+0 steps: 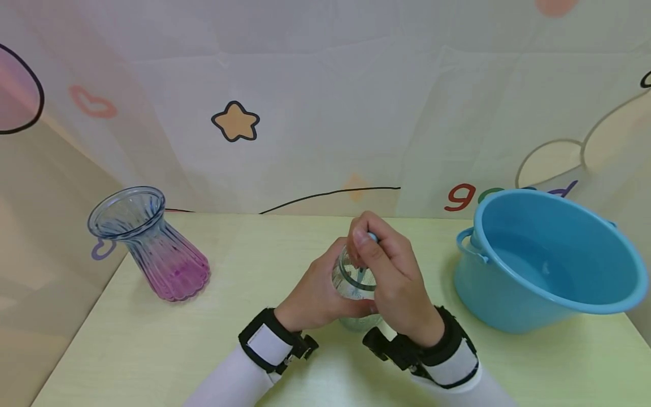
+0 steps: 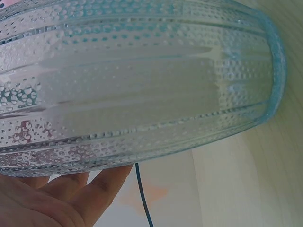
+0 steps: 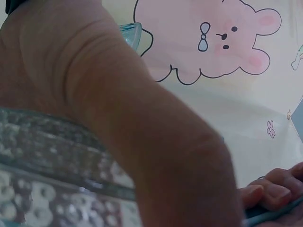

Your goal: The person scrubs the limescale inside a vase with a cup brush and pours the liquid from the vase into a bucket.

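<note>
In the head view a clear glass vase point(image 1: 351, 290) with a dotted, ribbed wall stands tilted over the table, held around its side by my left hand point(image 1: 317, 291). The vase point(image 2: 142, 90) fills most of the left wrist view, with my left fingers point(image 2: 102, 189) against its wall. My right hand point(image 1: 389, 271) is above the mouth and grips a slender blue-handled tool point(image 1: 373, 237). The tool's lower part reaches inside the vase; its kind is hard to make out. In the right wrist view the blue handle point(image 3: 272, 213) lies under my right fingers point(image 3: 277, 189).
A light blue bucket point(image 1: 468, 294) stands on the right of the pale table point(image 1: 213, 356). At the left is a fluted glass vase point(image 1: 175, 265), blue above and pink below, with a small purple loop point(image 1: 104, 249) beside its rim. A printed cloth point(image 1: 315, 113) hangs behind.
</note>
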Motion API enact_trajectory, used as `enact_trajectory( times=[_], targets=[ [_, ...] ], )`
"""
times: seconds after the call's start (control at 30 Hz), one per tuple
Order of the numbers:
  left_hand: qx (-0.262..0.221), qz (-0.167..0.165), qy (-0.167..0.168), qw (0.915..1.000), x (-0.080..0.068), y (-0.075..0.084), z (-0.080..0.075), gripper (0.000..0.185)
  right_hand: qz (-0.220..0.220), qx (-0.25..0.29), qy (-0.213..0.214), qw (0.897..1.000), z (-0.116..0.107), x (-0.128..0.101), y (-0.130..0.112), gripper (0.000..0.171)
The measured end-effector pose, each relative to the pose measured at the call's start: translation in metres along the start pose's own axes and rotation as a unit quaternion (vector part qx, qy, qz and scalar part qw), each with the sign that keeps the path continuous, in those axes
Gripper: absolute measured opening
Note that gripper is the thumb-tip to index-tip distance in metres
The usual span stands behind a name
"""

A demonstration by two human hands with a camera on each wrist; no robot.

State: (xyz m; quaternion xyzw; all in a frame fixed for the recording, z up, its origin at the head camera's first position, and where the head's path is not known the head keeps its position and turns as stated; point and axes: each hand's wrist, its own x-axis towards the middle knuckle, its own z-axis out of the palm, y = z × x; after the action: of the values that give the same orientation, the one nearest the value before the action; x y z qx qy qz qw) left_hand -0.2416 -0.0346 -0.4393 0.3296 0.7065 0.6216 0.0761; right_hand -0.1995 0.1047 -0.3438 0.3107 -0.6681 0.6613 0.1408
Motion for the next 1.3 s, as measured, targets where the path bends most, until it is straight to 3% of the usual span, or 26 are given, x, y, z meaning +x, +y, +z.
enact_trajectory(
  times=[0.17,0.43,0.83,0.97,1.3],
  targets=[
    [-0.018,-0.009,-0.002,0.9998,0.0,0.001,0.001,0.081,-0.023,0.007,0.018,1.0,-0.002,0.0,-0.002,0.028],
    [-0.033,-0.034,-0.001,0.9989,0.0,0.004,0.002,0.084,-0.049,0.078,0.042,0.995,-0.009,-0.001,-0.009,0.026],
    [-0.016,-0.04,0.001,0.9991,-0.001,0.005,0.002,0.083,-0.121,0.163,0.074,0.976,-0.024,-0.004,-0.01,0.026],
    [-0.016,-0.037,0.001,0.9992,-0.001,0.005,0.002,0.083,-0.124,0.156,0.078,0.977,-0.024,-0.004,-0.011,0.026],
    [-0.015,-0.042,0.001,0.999,-0.001,0.005,0.002,0.084,-0.088,0.101,0.052,0.99,-0.019,-0.003,-0.019,0.026]
  ],
)
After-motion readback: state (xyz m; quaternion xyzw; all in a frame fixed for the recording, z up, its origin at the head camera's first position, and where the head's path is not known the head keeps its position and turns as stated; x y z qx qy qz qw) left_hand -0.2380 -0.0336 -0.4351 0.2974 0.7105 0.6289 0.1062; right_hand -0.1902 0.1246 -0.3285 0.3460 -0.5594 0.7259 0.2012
